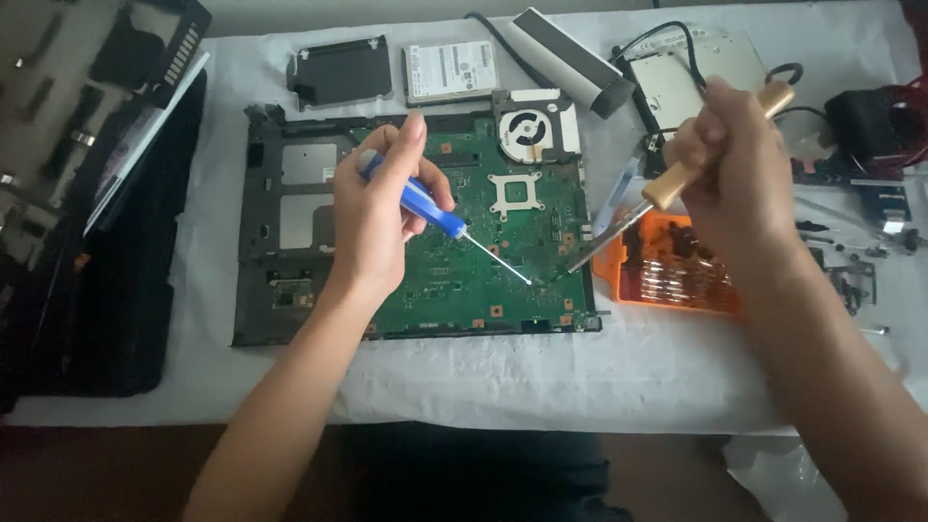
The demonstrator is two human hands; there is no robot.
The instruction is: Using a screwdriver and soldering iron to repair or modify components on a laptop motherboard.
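Observation:
A green laptop circuit board (474,261) sits in a dark chassis frame (280,280) on a white cloth. My left hand (377,217) grips a blue-handled screwdriver (430,208), its thin shaft slanting down to the right onto the board. My right hand (735,169) holds a wooden-handled soldering iron (677,179), its metal tip slanting down to the left. The two tips nearly meet over the board's lower right part. A round cooling fan (530,128) is at the board's top right corner.
An orange tray of small bits (677,266) lies right of the board. At the back are a hard drive (449,71), a black drive bracket (340,71), a grey bar-shaped part (570,58) and a disc drive (677,77). Dark casing parts (106,242) lie at left, loose screws and cables at right.

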